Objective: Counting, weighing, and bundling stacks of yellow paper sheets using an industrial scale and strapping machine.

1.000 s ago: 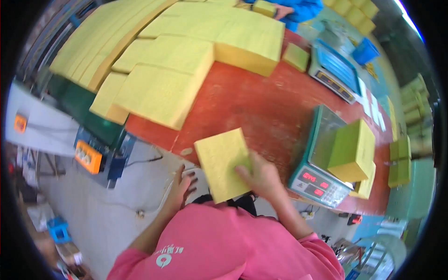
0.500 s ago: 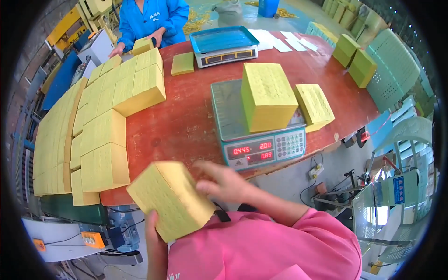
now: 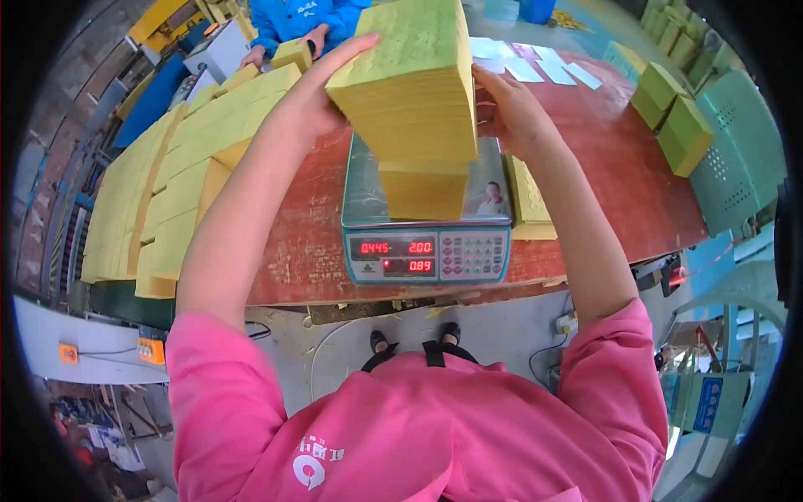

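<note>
Between my two hands is a thick stack of yellow paper [image 3: 410,109], its top embossed with rows of small marks. My left hand [image 3: 322,96] is wrapped round its left side, fingers reaching to the top edge. On the right side, my right hand [image 3: 514,109] presses against it with bent fingers. Below the held stack, another yellow paper block [image 3: 425,191] sits on the metal pan of the digital scale [image 3: 361,205], mostly hidden by it. Whether the two stacks touch cannot be told. The scale's red display is lit.
Rows of yellow blocks [image 3: 180,180] fill the left of the red table [image 3: 594,159]. One more block [image 3: 529,201] lies right of the scale. White papers [image 3: 523,69] and two blocks [image 3: 669,113] are farther back. A person in blue [image 3: 309,21] handles a block at the back left.
My hands have moved from near my body to over the scale, both now on a stack. The stack by my chest is no longer there. My view has shifted.
</note>
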Available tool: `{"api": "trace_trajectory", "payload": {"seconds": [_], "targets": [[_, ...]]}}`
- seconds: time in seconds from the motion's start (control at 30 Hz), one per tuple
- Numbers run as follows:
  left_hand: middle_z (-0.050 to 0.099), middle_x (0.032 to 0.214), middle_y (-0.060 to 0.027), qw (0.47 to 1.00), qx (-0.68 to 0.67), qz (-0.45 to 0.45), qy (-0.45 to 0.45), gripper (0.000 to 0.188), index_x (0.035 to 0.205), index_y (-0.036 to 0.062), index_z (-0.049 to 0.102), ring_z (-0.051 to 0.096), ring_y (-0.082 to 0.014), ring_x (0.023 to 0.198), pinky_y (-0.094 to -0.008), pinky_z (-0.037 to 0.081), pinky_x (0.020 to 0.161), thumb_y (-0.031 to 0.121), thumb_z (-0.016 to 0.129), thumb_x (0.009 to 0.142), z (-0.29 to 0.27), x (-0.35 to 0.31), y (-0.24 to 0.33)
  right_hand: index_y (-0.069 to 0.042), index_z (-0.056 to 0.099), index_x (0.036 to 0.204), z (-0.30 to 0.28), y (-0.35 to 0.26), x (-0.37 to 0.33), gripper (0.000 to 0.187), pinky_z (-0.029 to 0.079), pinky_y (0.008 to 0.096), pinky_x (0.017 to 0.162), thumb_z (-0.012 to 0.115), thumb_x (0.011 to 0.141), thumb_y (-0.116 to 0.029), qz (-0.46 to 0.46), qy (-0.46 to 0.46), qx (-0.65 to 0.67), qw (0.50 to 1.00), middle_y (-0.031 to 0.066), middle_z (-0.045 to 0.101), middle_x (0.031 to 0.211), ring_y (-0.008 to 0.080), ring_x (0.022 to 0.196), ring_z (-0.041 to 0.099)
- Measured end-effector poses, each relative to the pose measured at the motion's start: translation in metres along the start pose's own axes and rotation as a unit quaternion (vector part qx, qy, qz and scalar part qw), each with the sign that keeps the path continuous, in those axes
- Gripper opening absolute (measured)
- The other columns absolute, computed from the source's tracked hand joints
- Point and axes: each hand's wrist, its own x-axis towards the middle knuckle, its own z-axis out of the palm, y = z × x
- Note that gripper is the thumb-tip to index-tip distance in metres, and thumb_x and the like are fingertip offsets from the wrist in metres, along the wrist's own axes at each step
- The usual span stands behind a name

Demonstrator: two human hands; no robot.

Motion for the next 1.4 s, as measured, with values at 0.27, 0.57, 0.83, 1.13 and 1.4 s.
{"api": "trace_trajectory", "payload": {"seconds": [0.27,0.57,0.83,1.13,1.4], "targets": [[0.065,0.115,-0.0054,0.996,-0.005,-0.083,0.042,0.052,0.124,0.0098,0.061,0.061,-0.0192,0.106,-0.036,0.048,0.089,0.041,0.072,0.084,-0.017,0.03,-0.026,0.002,0.06,0.114,-0.021,0.032,0.017,0.04,0.055,0.0293,0.06,0.057,0.095,-0.033,0.083,-0.053,0.031,0.995,0.0099,0.064,0.091,0.0168,0.069,0.063],[0.064,0.119,-0.0067,0.997,0.015,-0.061,0.051,0.051,0.126,0.0077,0.059,0.061,-0.0177,0.107,-0.0329,0.049,0.087,0.038,0.07,0.087,-0.011,0.012,-0.032,-0.002,0.061,0.112,-0.009,0.035,0.001,0.035,0.05,0.0272,0.059,0.051,0.1,-0.033,0.068,-0.005,-0.032,0.997,0.0051,0.063,0.087,0.0136,0.066,0.06],[0.054,0.135,-0.0047,0.99,0.122,-0.02,0.062,0.067,0.137,0.0134,0.051,0.047,-0.0185,0.124,-0.0404,0.042,0.095,0.062,0.053,0.091,-0.021,0.01,-0.048,0.002,0.063,0.119,-0.012,0.053,-0.009,0.041,0.051,0.029,0.066,0.056,0.095,-0.031,-0.017,0.072,-0.105,0.992,0.0088,0.066,0.101,0.0147,0.073,0.063],[0.05,0.137,-0.0031,0.996,-0.015,0.066,0.054,0.062,0.146,0.0125,0.037,0.047,-0.015,0.123,-0.034,0.043,0.099,0.054,0.041,0.1,-0.028,0.005,-0.151,0.0,0.052,0.134,0.001,0.117,0.002,0.057,0.045,0.0322,0.092,0.048,0.098,-0.044,-0.127,0.182,0.005,0.975,0.0097,0.06,0.122,0.0194,0.107,0.058],[0.055,0.13,-0.0026,0.988,-0.124,0.067,0.066,0.062,0.137,0.0101,0.049,0.05,-0.016,0.12,-0.0333,0.043,0.098,0.058,0.037,0.1,-0.015,0.048,-0.13,-0.001,0.056,0.129,0.012,0.091,0.066,0.07,0.05,0.0328,0.082,0.044,0.096,-0.061,0.004,0.103,0.103,0.989,0.0094,0.061,0.119,0.0167,0.103,0.059]]}}
